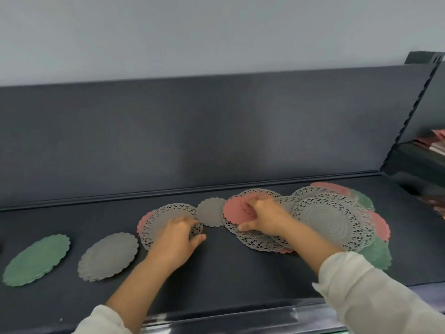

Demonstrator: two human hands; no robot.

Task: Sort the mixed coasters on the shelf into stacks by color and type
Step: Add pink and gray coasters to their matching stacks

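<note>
The right hand point(262, 215) lies on a salmon-pink scalloped coaster point(237, 210) that tops the left end of the unsorted heap. Its fingers curl onto the pink face and its thumb is tucked at the near rim, so it appears to pinch that coaster alone, though blur softens the fingertips. The left hand point(175, 235) rests on a grey lace-edged round coaster point(168, 220) with its thumb out on the dark grey shelf point(240, 273). I cannot tell whether it grips the lace or only steadies it.

The step seems to be freeing the pink one for a pile of its own. The thumb should catch only the pink rim, not the grey lace layers touching it from below, since the cut-out edges may snag and drag along. Peel it up from the near edge.

Another pink edge point(144, 221) peeks from beneath the left lace coaster, a likely partner. A small grey scalloped coaster point(212, 212) sits between the hands. Further left lie a plain grey scalloped stack point(108, 256) and a green scalloped stack point(36, 260), well apart. The big grey lace coaster point(330, 220) covers the remaining heap.
</note>
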